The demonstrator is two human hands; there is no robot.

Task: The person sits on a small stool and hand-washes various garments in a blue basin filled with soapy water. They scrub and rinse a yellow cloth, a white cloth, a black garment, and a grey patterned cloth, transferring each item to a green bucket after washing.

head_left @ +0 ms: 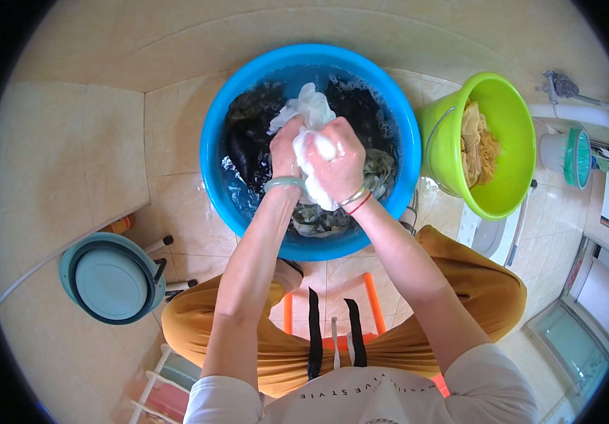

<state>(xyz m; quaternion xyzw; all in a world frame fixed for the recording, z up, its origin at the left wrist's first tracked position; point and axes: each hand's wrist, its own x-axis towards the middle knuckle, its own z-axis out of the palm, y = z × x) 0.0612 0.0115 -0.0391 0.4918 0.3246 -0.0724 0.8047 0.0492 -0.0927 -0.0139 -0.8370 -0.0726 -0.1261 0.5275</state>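
Observation:
Over a big blue basin (214, 177) of water, my two hands come together on a wet, soapy white cloth (313, 106). My left hand (285, 152), with a pale green bangle at its wrist, is closed round the cloth's left side. Pressed against it, my right hand (340, 159) is closed on the same cloth, with white suds over its knuckles. One end of the cloth sticks up beyond the fists, and white cloth or foam hangs below them. Dark clothes (248, 141) soak in the basin, and a patterned grey-green garment (318, 220) lies at its near side.
A lime green bucket (516, 141) with yellowish cloth (480, 148) inside stands tilted in view, right of the basin. Grey-blue folding basins (110, 283) sit at the left by the wall. An orange stool (370, 300) is beneath me. A small bin (576, 157) stands far right.

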